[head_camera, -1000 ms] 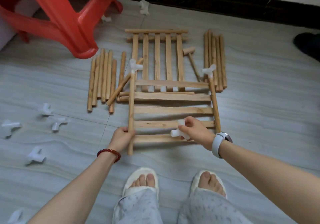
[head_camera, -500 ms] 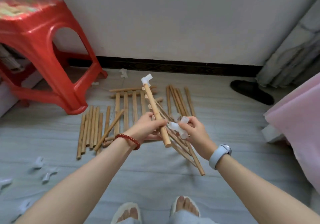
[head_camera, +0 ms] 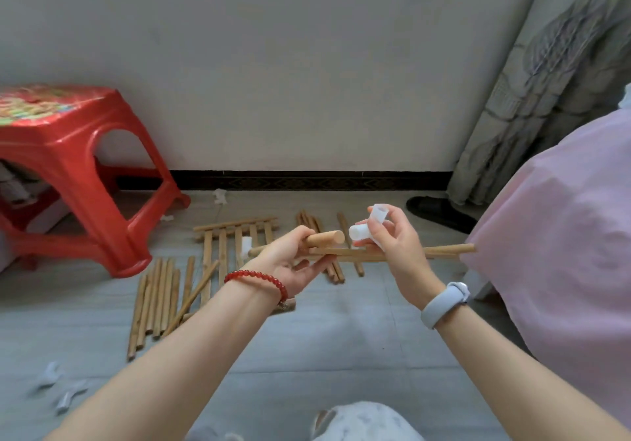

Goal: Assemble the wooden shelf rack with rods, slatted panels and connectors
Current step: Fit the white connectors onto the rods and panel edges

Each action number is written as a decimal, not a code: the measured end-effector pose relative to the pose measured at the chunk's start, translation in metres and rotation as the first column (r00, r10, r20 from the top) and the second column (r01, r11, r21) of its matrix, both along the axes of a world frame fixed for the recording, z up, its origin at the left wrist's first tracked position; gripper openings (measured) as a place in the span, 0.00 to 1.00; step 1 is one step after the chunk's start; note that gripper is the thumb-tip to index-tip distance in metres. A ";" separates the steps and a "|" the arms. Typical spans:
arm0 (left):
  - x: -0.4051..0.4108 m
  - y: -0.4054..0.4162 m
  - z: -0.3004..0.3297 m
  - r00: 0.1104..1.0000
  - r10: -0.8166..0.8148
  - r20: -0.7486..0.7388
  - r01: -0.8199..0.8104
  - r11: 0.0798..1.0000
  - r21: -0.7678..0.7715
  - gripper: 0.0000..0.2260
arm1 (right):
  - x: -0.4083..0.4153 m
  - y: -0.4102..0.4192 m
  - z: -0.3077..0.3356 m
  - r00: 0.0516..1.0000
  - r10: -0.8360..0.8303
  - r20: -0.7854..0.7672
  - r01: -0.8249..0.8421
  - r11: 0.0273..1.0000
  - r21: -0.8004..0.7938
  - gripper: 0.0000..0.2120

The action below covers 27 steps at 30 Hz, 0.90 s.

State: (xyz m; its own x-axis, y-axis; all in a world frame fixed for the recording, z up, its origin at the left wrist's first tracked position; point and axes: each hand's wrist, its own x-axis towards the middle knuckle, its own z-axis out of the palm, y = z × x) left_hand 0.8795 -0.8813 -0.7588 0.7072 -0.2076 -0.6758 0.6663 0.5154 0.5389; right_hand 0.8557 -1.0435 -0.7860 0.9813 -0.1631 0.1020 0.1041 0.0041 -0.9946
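Observation:
My left hand (head_camera: 296, 260) grips the rod (head_camera: 327, 238) of a slatted panel (head_camera: 440, 252) lifted off the floor and seen nearly edge-on, the rod's bare end pointing right. My right hand (head_camera: 392, 240) pinches a white plastic connector (head_camera: 367, 227) just right of that rod end, its socket facing the rod with a small gap between them. A second slatted panel (head_camera: 222, 249) lies flat on the floor behind my left hand. Loose rods (head_camera: 157, 298) lie in a bundle at the left, and more rods (head_camera: 309, 220) lie behind the hands.
A red plastic stool (head_camera: 78, 170) stands at the left by the wall. White connectors (head_camera: 61, 387) lie scattered on the floor at lower left, another connector (head_camera: 220, 196) near the baseboard. A pink cover (head_camera: 560, 235) and curtain (head_camera: 553, 75) fill the right. A dark slipper (head_camera: 440, 213) lies near the curtain.
The panel has been lifted from the floor and turned nearly edge-on. My head has tilted up. The right hand has brought the connector up beside the rod's bare end.

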 end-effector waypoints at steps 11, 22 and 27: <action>-0.033 0.049 -0.019 0.979 0.150 -0.141 -0.154 0.988 -0.018 0.07 | -0.010 0.064 -0.020 0.958 0.258 -0.123 -0.244 0.962 0.120 0.08; 0.006 0.080 -0.048 0.747 -0.649 0.143 -0.271 -0.102 0.957 0.23 | 0.012 0.069 -0.021 0.972 0.177 -0.152 -0.134 0.956 0.260 0.10; 0.005 0.067 -0.080 0.302 -0.900 0.315 -0.385 0.187 0.904 0.24 | 0.014 0.072 -0.029 0.981 -0.038 -0.188 0.092 0.952 0.292 0.08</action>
State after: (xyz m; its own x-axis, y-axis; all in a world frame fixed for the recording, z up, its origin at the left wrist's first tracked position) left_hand 0.8849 -0.8147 -0.8386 0.8831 -0.4084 0.2309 -0.4668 -0.7159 0.5192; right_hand 0.8698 -0.9719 -0.8153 0.9652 -0.2232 -0.1365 -0.0645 0.3024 -0.9510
